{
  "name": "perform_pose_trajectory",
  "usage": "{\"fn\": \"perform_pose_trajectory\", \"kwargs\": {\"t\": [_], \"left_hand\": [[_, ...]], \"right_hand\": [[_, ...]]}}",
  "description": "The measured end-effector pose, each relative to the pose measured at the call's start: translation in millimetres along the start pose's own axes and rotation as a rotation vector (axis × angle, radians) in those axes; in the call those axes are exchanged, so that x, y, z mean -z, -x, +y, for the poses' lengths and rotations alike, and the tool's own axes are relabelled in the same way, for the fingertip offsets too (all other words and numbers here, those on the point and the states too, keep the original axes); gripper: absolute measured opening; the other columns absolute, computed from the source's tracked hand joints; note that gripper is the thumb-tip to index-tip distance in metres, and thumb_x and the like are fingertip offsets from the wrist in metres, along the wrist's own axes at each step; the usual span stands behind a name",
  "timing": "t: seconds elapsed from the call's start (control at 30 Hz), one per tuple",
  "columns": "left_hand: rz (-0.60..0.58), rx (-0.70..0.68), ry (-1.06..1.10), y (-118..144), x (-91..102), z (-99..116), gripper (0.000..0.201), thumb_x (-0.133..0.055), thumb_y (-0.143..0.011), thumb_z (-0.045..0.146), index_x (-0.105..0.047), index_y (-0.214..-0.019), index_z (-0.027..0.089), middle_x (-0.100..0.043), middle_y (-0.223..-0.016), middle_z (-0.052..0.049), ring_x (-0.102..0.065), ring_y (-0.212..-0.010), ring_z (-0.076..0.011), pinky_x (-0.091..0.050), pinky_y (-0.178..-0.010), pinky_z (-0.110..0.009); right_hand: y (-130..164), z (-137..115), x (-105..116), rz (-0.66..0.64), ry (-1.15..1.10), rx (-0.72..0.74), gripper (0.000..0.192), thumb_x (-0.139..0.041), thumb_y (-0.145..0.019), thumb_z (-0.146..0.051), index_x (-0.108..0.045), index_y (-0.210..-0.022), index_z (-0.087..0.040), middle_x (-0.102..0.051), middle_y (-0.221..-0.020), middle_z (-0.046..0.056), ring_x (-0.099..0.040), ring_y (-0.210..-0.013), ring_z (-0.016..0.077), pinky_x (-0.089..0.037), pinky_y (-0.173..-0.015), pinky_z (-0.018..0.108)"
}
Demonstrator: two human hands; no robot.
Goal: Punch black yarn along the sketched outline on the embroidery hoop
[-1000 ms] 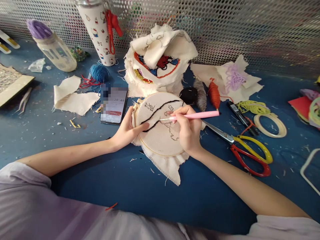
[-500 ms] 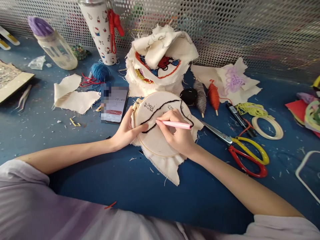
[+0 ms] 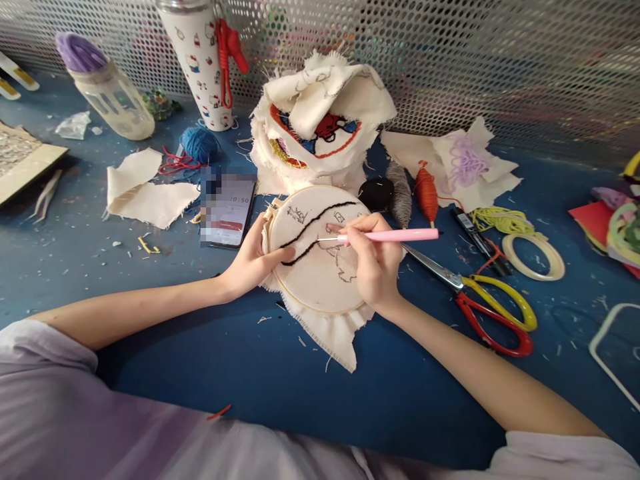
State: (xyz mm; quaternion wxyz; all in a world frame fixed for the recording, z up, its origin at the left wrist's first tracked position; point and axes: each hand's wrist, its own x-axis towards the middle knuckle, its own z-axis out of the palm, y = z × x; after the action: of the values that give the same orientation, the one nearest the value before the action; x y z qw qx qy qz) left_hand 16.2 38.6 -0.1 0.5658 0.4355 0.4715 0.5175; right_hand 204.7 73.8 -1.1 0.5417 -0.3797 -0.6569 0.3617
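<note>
My left hand grips the left edge of a round embroidery hoop, its thumb lying on the stretched cream cloth. Two black yarn lines run across that cloth, among pencil-drawn figures. In my right hand is a pink-handled punch needle, held almost level, its thin metal shaft pointing left. The tip is at the end of the lower black line; whether it pierces the cloth I cannot tell. Frayed cloth hangs below the hoop.
Left of the hoop lies a phone. Scissors, a marker and a small ring lie to the right. Behind stand yarn cones, stitched cloth pieces, a patterned tumbler and a bottle before a perforated metal panel.
My right hand has shifted right and slightly up, and the needle has gone from slanting to nearly level. More of its shaft and the drawing beneath now show. My left hand stays put.
</note>
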Motion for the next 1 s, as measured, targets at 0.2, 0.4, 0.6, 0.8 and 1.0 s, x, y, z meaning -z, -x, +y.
{"fn": "perform_pose_trajectory", "kwargs": {"t": [0.2, 0.4, 0.6, 0.8, 1.0], "left_hand": [[-0.025, -0.016, 0.01, 2.2, 0.5, 0.2, 0.046, -0.072, -0.07, 0.022, -0.051, -0.112, 0.021, -0.065, -0.106, -0.005, -0.061, -0.106, -0.0263, -0.051, -0.096, -0.045], [-0.031, -0.012, 0.022, 2.6, 0.7, 1.0, 0.049, -0.073, -0.07, 0.021, -0.051, -0.114, 0.021, -0.065, -0.107, -0.004, -0.061, -0.107, -0.0271, -0.052, -0.096, -0.044], [-0.021, 0.016, 0.046, -0.7, 0.6, -0.9, 0.046, -0.071, -0.069, 0.019, -0.052, -0.111, 0.02, -0.064, -0.105, -0.004, -0.061, -0.108, -0.0274, -0.052, -0.096, -0.045], [-0.011, 0.02, 0.054, -2.1, 0.0, -0.4, 0.047, -0.072, -0.068, 0.018, -0.052, -0.11, 0.019, -0.064, -0.107, -0.005, -0.06, -0.108, -0.0277, -0.052, -0.097, -0.045], [-0.011, 0.025, 0.045, -1.3, 1.3, -2.3, 0.046, -0.073, -0.068, 0.02, -0.052, -0.109, 0.02, -0.065, -0.109, -0.005, -0.06, -0.11, -0.0287, -0.052, -0.096, -0.046]], "right_hand": [[2.1, -1.1, -1.0, -0.182, 0.306, 0.287, 0.01, -0.052, -0.09, -0.018, -0.049, -0.082, -0.024, -0.053, -0.076, 0.001, -0.054, -0.08, 0.0186, -0.05, -0.081, 0.041], [-0.4, -5.3, -5.8, -0.275, 0.413, 0.241, 0.009, -0.057, -0.091, -0.021, -0.052, -0.082, -0.023, -0.06, -0.076, 0.001, -0.055, -0.074, 0.0162, -0.046, -0.069, 0.034], [-1.4, -5.8, -0.9, -0.04, 0.143, -0.062, 0.018, -0.055, -0.091, -0.03, -0.055, -0.075, -0.022, -0.056, -0.065, -0.002, -0.057, -0.066, 0.0141, -0.046, -0.063, 0.03], [-3.3, -1.8, 0.5, 0.033, 0.03, -0.095, 0.021, -0.058, -0.087, -0.029, -0.054, -0.067, -0.023, -0.051, -0.06, -0.002, -0.062, -0.074, 0.0172, -0.05, -0.069, 0.032], [-5.8, -0.5, 0.9, 0.066, 0.007, -0.11, 0.022, -0.057, -0.087, -0.03, -0.052, -0.068, -0.023, -0.051, -0.062, -0.004, -0.064, -0.074, 0.0165, -0.05, -0.072, 0.032]]}}
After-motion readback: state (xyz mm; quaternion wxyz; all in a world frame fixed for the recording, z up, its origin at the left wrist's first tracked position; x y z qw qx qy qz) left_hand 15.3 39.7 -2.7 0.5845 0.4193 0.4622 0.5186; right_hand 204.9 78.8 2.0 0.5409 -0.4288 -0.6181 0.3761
